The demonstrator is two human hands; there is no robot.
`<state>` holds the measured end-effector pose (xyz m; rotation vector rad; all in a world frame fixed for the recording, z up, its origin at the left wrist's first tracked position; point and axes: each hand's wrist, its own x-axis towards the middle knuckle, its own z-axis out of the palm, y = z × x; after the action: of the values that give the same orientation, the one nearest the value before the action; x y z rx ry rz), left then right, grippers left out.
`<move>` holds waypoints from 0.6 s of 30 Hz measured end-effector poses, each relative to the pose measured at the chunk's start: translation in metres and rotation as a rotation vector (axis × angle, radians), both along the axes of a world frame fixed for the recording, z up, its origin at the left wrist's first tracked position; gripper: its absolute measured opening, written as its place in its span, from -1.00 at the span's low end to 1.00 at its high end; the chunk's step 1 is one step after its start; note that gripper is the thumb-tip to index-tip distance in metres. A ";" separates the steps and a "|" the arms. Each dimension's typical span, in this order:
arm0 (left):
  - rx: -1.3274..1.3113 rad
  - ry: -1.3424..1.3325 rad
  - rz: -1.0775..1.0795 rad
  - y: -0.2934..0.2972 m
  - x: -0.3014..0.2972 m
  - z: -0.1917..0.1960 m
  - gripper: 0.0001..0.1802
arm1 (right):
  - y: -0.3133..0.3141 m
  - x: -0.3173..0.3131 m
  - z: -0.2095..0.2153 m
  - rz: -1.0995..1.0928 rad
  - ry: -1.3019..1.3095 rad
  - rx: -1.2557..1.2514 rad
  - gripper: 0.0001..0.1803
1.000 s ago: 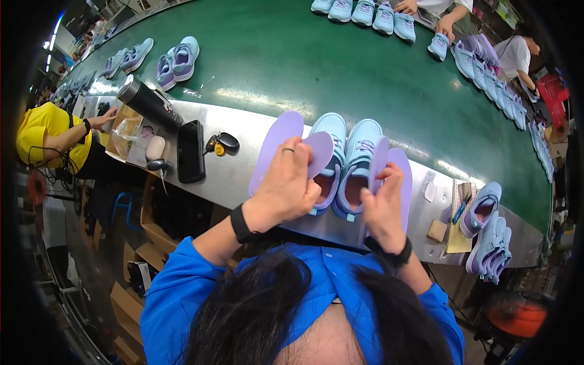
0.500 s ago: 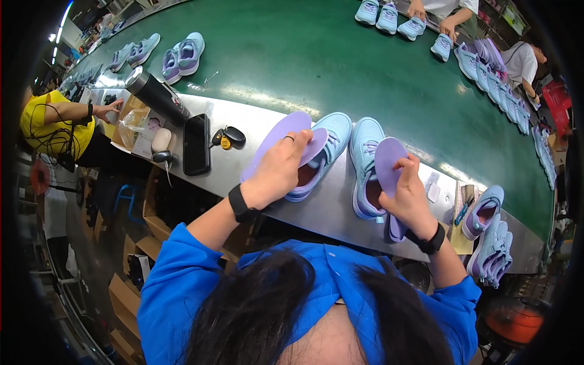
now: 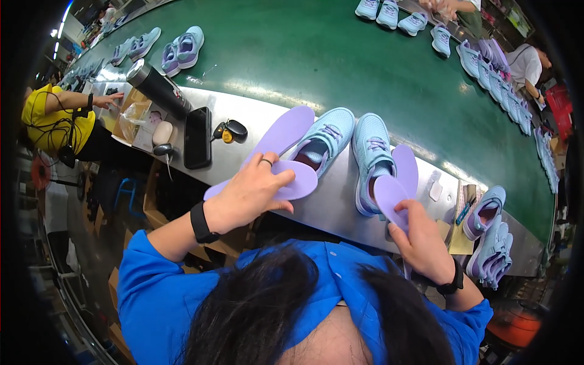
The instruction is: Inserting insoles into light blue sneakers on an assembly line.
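Observation:
Two light-blue sneakers with lilac laces stand side by side in front of me, the left sneaker (image 3: 333,131) and the right sneaker (image 3: 370,143), toes pointing away. My left hand (image 3: 243,191) grips a lilac insole (image 3: 299,182) beside the left sneaker's heel opening. Behind that hand, a second lilac insole (image 3: 283,131) leans up along the sneaker's left side; whether the fingers touch it is hidden. Between thumb and fingers, my right hand (image 3: 426,243) pinches another lilac insole (image 3: 389,190) at the right sneaker's opening. One more lilac insole (image 3: 406,165) rests by that sneaker's right side.
On the metal ledge (image 3: 234,109) lie a phone (image 3: 198,137), keys (image 3: 228,131) and a black flask (image 3: 158,88). Sneakers (image 3: 490,243) stack at the right near a pen holder (image 3: 465,210). Beyond runs a green belt (image 3: 274,58) with more sneakers; co-workers stand around it.
Both hands have drawn back toward me, with one insole in each, lowered to the heel openings. The other insoles now stand apart beside the sneakers. A far co-worker's hands have left the sneakers.

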<state>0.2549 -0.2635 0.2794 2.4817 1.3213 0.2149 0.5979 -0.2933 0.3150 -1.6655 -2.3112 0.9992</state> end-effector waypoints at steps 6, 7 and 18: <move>0.235 0.090 -0.057 0.005 0.006 0.012 -0.80 | 0.000 -0.004 -0.010 0.151 -0.115 0.130 -0.42; 0.240 0.091 -0.051 0.007 0.008 0.012 -0.80 | 0.002 -0.005 -0.010 0.176 -0.138 0.156 -0.37; 0.256 0.312 0.158 0.002 0.059 0.017 -0.90 | 0.014 -0.008 -0.002 0.176 -0.259 0.060 -0.31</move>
<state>0.3139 -0.2613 0.2966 2.7060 1.7155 0.0330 0.5895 -0.2797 0.3126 -1.6802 -2.6635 0.7717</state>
